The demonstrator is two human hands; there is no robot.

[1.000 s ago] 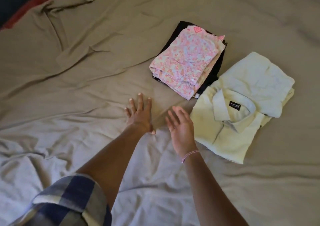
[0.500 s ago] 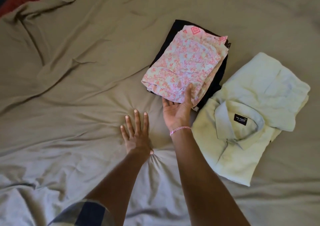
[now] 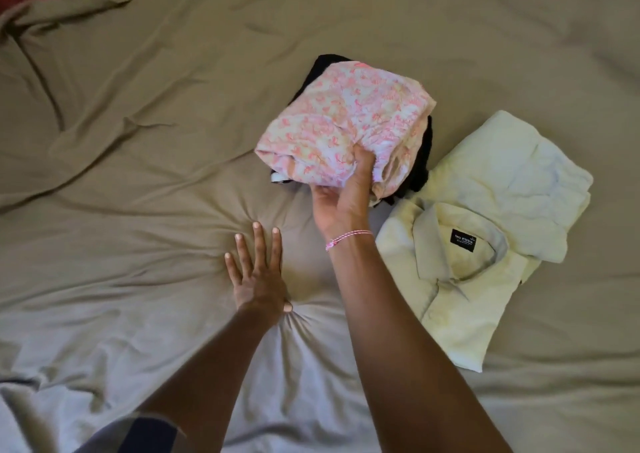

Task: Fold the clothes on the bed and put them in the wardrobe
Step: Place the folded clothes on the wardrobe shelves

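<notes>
The near edge of the pink flowered clothes [image 3: 346, 120] is now gripped by the right hand [image 3: 341, 199]: thumb pressed on top, fingers tucked under. Half a second ago the pile was flat and only touched; now it is tipped up, a black cloth [image 3: 325, 64] seen beneath. The left hand [image 3: 258, 276] is laid flat on the bed sheet [image 3: 138, 140], fingers straight, nothing held. 1 pale green shirt [image 3: 485, 227] is left just right of the gripping fingers. Carrying to the wardrobe is likely being started.

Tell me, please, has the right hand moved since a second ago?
Yes: against the pale green shirt, the right hand went forward to the pink floral garment, gripping its near edge.
</notes>
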